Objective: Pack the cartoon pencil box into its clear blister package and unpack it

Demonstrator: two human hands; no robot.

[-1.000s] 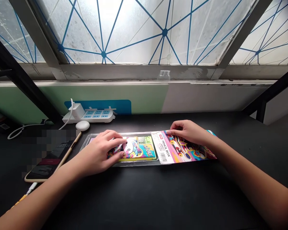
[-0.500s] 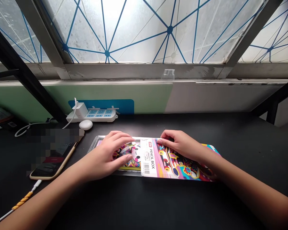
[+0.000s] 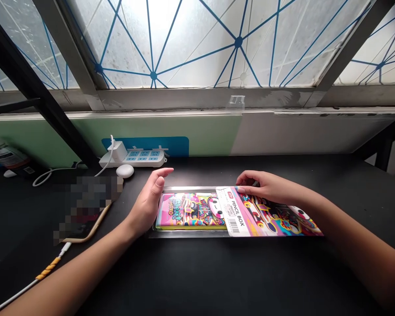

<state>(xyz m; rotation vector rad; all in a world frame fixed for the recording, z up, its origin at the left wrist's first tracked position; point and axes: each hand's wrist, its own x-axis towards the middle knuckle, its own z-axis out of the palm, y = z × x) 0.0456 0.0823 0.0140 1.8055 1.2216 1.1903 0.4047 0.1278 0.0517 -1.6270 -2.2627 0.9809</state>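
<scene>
A pink, brightly printed pencil box (image 3: 191,211) lies in a clear plastic tray (image 3: 187,235) on the black table. Over its right part sits a colourful cardboard sleeve (image 3: 263,219) with a white "PENCIL BOX" label. At the tray's left end stands my left hand (image 3: 147,204), fingers stretched out and thumb raised, its palm side against or very close to that end. My right hand (image 3: 258,184) grips the sleeve's far edge between thumb and bent fingers. The right wrist and forearm cover part of the sleeve's right end.
Left of the package lies a phone (image 3: 95,224), partly blurred, with a charging cable (image 3: 49,268). Behind are a white round case (image 3: 125,171) and a power strip (image 3: 141,158) by the wall. A bottle (image 3: 11,156) leans at far left, near a black slanted frame bar (image 3: 52,109).
The cardboard sleeve has slid right in my right hand, baring more of the pencil box. My left hand has moved from atop the package to its left end. The view has shifted slightly.
</scene>
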